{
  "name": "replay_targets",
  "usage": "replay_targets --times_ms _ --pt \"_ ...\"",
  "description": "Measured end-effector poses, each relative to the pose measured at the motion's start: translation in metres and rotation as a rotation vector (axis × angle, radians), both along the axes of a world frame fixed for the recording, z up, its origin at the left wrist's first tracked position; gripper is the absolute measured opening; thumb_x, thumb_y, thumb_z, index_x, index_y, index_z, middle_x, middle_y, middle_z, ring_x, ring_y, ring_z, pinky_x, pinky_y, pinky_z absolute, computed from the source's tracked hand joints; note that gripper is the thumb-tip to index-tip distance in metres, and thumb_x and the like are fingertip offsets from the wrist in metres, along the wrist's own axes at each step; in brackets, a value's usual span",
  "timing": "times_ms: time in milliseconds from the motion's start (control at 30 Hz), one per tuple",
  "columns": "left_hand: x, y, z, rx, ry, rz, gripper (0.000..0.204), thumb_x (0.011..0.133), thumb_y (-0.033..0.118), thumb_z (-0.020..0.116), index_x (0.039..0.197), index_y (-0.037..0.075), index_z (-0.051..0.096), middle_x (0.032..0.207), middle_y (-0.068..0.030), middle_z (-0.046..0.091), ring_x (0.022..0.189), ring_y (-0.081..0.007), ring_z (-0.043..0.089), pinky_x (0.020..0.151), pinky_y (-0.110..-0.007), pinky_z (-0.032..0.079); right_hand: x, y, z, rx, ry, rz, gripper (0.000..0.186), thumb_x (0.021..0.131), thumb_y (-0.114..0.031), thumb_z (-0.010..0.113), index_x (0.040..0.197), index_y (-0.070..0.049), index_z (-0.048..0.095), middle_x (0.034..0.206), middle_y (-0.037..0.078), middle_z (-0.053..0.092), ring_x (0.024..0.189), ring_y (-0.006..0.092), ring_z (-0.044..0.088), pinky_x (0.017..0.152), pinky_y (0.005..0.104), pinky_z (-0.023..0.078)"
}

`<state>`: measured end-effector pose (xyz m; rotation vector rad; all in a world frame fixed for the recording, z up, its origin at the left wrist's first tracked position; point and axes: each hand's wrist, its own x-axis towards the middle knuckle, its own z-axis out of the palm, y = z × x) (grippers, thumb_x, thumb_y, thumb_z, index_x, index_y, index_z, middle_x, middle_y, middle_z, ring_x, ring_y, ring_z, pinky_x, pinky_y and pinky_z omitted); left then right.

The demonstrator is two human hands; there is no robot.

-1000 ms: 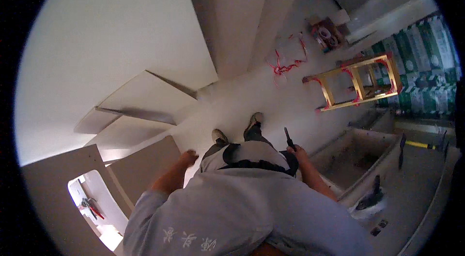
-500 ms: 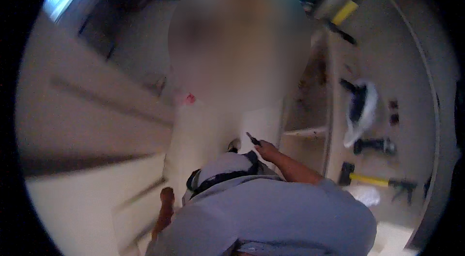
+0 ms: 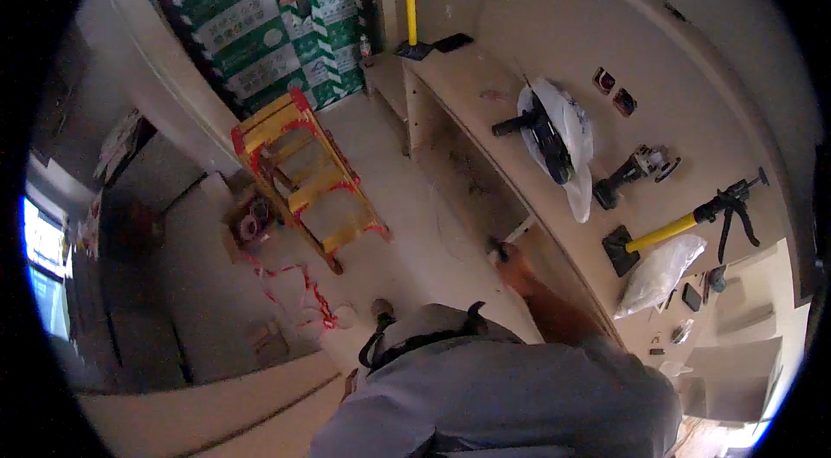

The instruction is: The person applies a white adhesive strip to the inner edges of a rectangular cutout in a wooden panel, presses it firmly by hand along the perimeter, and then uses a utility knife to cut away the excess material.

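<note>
My right hand [image 3: 518, 272] reaches out ahead, blurred by motion, beside the open front of a long low cabinet [image 3: 450, 94]. A dark slim tool [image 3: 496, 251] shows at its fingers; its exact kind is too smeared to tell. Only a sliver of my left hand [image 3: 351, 383] appears at my left side, its fingers hidden. On the cabinet top, right of my right hand, lie a black power tool [image 3: 547, 142] on a white plastic bag [image 3: 582, 159], a cordless angle grinder [image 3: 636, 172] and a yellow support pole [image 3: 662, 233] with a black trigger grip.
A yellow-and-red stepladder [image 3: 303, 190] stands ahead on the left. Red-and-white tape [image 3: 320, 302] trails over the floor near a cardboard box [image 3: 234, 229]. Green-and-white sheeting covers the door [image 3: 260, 16]. Another yellow pole [image 3: 411, 12] stands upright at the cabinet's far end.
My view has swung, bringing the stepladder and covered door into sight. My right hand has moved right, toward the cabinet front, with the dark tool. My left hand is now mostly hidden.
</note>
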<state>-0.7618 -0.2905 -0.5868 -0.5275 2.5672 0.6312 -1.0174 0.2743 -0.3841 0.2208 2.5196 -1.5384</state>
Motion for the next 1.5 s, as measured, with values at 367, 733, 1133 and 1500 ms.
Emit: replay_targets --times_ms 367,733,1133,1500 --pt "-0.218 -0.139 0.047 0.067 -0.202 -0.42 0.021 0.087 0.022 0.071 0.101 0.006 0.072 0.097 -0.0139 0.073 0.092 -0.0344 0.072 0.076 -0.046 0.058 0.006 0.123 0.087 0.894 -0.255 -0.547 0.064 0.087 -0.017 0.068 0.148 -0.013 0.049 0.141 0.013 0.055 0.13 0.0356 0.054 0.107 0.0481 0.047" --pt "-0.432 -0.158 0.065 -0.054 0.056 -1.101 0.019 0.086 0.017 0.07 0.101 0.007 0.073 0.1 -0.013 0.073 0.094 -0.0329 0.072 0.077 -0.045 0.06 0.087 -0.003 0.017 0.974 -0.006 -0.825 0.055 0.081 -0.017 0.074 0.134 -0.013 0.06 0.144 0.014 0.052 0.139 0.0366 0.043 0.113 0.0499 0.039" --pt "-0.408 -0.028 0.189 0.965 -0.29 -1.129 0.045 0.088 0.016 0.068 0.132 0.009 0.062 0.121 -0.0155 0.065 0.115 -0.0332 0.063 0.098 -0.044 0.051 0.253 -0.138 -0.178 0.543 -0.379 0.093 0.025 0.097 -0.029 0.061 0.102 -0.01 0.077 0.108 0.01 0.076 0.109 0.0317 0.07 0.085 0.0429 0.06" --pt "-0.424 -0.029 0.081 0.091 0.269 -1.145 0.045 0.091 0.021 0.061 0.135 0.015 0.062 0.121 -0.0163 0.068 0.119 -0.034 0.063 0.101 -0.046 0.052 0.002 -0.142 -0.052 0.489 -0.257 0.065 0.025 0.095 -0.03 0.068 0.103 -0.007 0.076 0.099 0.013 0.075 0.087 0.0267 0.074 0.075 0.0442 0.059"
